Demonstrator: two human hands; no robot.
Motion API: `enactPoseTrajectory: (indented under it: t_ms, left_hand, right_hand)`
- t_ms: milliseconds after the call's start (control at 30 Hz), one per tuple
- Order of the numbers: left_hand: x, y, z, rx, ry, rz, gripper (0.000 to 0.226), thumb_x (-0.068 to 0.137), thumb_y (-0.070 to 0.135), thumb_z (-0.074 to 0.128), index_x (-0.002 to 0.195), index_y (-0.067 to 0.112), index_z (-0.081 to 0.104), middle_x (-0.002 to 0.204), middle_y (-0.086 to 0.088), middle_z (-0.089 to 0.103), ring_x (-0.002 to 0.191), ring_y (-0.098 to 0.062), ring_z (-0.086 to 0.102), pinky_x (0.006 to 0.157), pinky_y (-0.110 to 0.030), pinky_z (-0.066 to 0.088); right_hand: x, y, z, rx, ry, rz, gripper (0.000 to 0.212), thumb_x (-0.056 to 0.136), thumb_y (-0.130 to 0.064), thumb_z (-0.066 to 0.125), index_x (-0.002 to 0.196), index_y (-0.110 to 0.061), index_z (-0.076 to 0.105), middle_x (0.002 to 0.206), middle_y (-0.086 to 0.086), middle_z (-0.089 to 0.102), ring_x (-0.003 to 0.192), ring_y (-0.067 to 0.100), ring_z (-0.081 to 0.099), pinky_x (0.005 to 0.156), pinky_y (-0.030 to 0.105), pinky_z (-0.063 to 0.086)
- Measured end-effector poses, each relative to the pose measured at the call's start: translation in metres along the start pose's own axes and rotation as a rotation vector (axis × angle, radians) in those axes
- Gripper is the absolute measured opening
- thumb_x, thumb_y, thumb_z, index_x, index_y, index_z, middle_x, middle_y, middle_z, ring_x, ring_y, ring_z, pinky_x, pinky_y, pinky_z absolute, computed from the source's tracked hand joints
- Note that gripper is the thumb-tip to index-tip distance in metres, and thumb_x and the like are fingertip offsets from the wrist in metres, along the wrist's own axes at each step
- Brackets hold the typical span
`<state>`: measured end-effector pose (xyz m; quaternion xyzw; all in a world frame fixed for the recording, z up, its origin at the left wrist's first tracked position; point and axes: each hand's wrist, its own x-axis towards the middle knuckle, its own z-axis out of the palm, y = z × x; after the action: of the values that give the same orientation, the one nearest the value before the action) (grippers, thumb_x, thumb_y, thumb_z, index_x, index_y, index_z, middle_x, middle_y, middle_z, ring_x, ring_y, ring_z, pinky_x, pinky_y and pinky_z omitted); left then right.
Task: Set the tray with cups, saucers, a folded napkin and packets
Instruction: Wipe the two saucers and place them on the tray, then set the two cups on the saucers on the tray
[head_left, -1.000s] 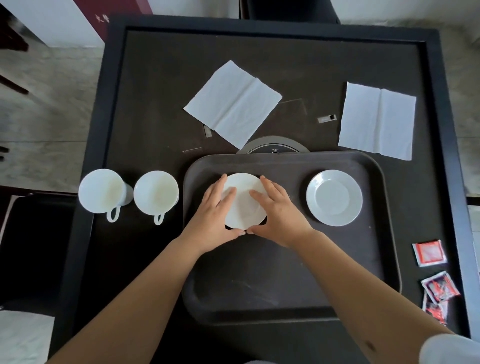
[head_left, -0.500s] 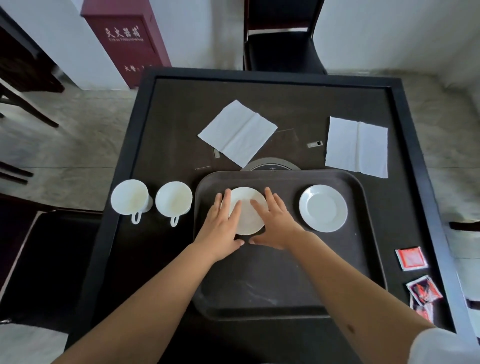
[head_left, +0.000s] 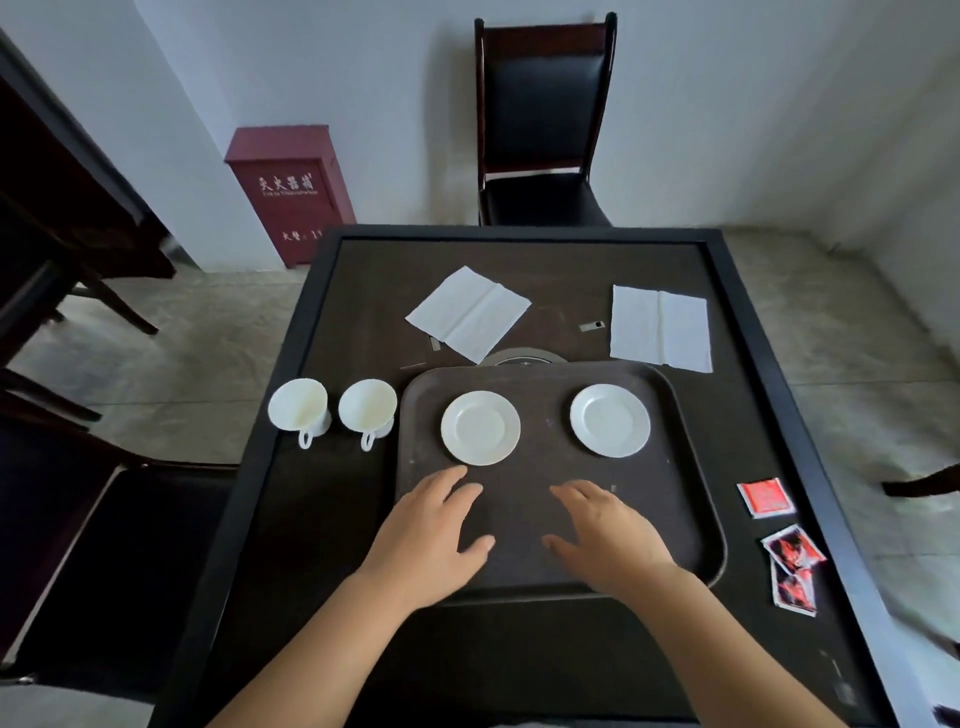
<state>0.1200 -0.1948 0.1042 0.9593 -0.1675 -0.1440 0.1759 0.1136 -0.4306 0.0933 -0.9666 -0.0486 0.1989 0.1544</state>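
Observation:
A dark brown tray (head_left: 691, 499) lies on the black table. Two white saucers sit in its far half, one at the left (head_left: 480, 427) and one at the right (head_left: 610, 420). Two white cups stand on the table left of the tray, an outer one (head_left: 298, 406) and an inner one (head_left: 367, 406). Two unfolded white napkins lie beyond the tray, one at the middle (head_left: 468, 313) and one at the right (head_left: 660, 328). Red packets (head_left: 766, 498) lie right of the tray. My left hand (head_left: 431, 535) and right hand (head_left: 610, 535) hover over the tray's near half, fingers relaxed, holding nothing.
A round dark insert (head_left: 524, 357) peeks out from under the tray's far edge. More red packets (head_left: 792, 569) lie near the table's right edge. A black chair (head_left: 543, 124) stands behind the table, a red cabinet (head_left: 291, 192) against the wall.
Both hands have let go of the left saucer and drawn back toward me over the tray. The camera has tilted up, showing more of the room.

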Motion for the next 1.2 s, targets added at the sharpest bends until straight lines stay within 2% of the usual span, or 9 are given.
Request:
enactPoseTrajectory:
  t_ms: [67,233,400,633,867,967,1033,1100,1200]
  left_hand:
    - [-0.013,0.008,-0.005,0.006,-0.023,0.007,0.066,0.091,0.056,0.049,0.148,0.026,0.037,0.158,0.007,0.029,0.142,-0.013,0.028,0.110,-0.031,0.031]
    - [-0.034,0.030,-0.016,0.137,-0.166,-0.001,0.070,0.092,0.058,0.046,0.152,0.031,0.023,0.149,0.008,0.042,0.129,-0.015,0.047,0.095,-0.033,0.044]
    - [-0.047,0.046,-0.022,0.179,-0.194,-0.033,0.067,0.093,0.057,0.046,0.151,0.030,0.026,0.138,0.008,0.050,0.117,-0.017,0.054,0.080,-0.030,0.044]
    - [-0.063,0.051,-0.026,0.179,-0.152,-0.111,0.069,0.091,0.060,0.048,0.150,0.030,0.029,0.150,0.010,0.040,0.131,-0.015,0.044,0.094,-0.035,0.046]
    - [-0.073,0.035,-0.031,0.191,-0.135,-0.259,0.079,0.086,0.069,0.043,0.152,0.031,0.024,0.161,0.003,0.021,0.147,-0.021,0.020,0.110,-0.044,0.032]
    - [-0.081,0.021,-0.033,0.162,-0.120,-0.315,0.084,0.085,0.072,0.043,0.154,0.034,0.015,0.164,0.001,0.011,0.150,-0.022,0.009,0.114,-0.046,0.025]
    - [-0.086,0.006,-0.034,0.164,-0.098,-0.332,0.087,0.085,0.073,0.042,0.154,0.035,0.006,0.165,0.000,0.002,0.151,-0.024,0.003,0.115,-0.047,0.021]
    - [-0.091,-0.011,-0.036,0.164,-0.062,-0.349,0.089,0.085,0.073,0.042,0.154,0.035,0.001,0.165,-0.001,-0.004,0.151,-0.026,-0.001,0.117,-0.048,0.018]
    - [-0.093,-0.043,-0.040,0.151,-0.035,-0.368,0.090,0.085,0.073,0.043,0.154,0.035,-0.001,0.165,-0.003,-0.009,0.151,-0.027,-0.004,0.117,-0.049,0.015]
  right_hand:
    - [-0.017,0.001,-0.007,0.001,0.020,-0.011,0.062,0.090,-0.056,0.055,0.144,-0.032,0.039,0.145,-0.010,0.047,0.125,0.016,0.052,0.092,0.032,0.047]
    - [-0.047,0.001,-0.019,-0.044,-0.003,-0.045,0.058,0.092,-0.057,0.052,0.142,-0.031,0.039,0.141,-0.008,0.051,0.124,0.019,0.052,0.092,0.035,0.046]
    - [-0.058,0.004,-0.024,-0.083,-0.040,-0.068,0.059,0.091,-0.057,0.053,0.141,-0.030,0.037,0.140,-0.007,0.052,0.123,0.021,0.053,0.088,0.036,0.048]
    - [-0.052,-0.001,-0.025,-0.131,-0.092,-0.146,0.057,0.091,-0.057,0.054,0.140,-0.031,0.040,0.135,-0.004,0.054,0.121,0.022,0.054,0.088,0.036,0.049]
    - [-0.027,-0.043,-0.023,-0.211,-0.139,-0.277,0.053,0.089,-0.056,0.055,0.131,-0.024,0.046,0.128,-0.001,0.051,0.120,0.026,0.048,0.092,0.040,0.043]
    - [-0.015,-0.071,-0.022,-0.235,-0.152,-0.340,0.062,0.088,-0.058,0.055,0.138,-0.024,0.041,0.144,0.003,0.042,0.133,0.029,0.039,0.101,0.045,0.039]
    - [-0.006,-0.090,-0.020,-0.245,-0.164,-0.380,0.078,0.085,-0.061,0.057,0.148,-0.026,0.027,0.160,0.006,0.021,0.146,0.031,0.021,0.111,0.049,0.030]
    - [0.003,-0.109,-0.018,-0.244,-0.156,-0.414,0.092,0.081,-0.065,0.056,0.153,-0.027,0.013,0.165,0.005,0.003,0.150,0.030,0.005,0.115,0.051,0.021]
    - [0.019,-0.139,-0.013,-0.269,-0.144,-0.432,0.103,0.076,-0.071,0.056,0.155,-0.030,0.005,0.165,0.005,-0.006,0.151,0.031,-0.004,0.117,0.053,0.015]
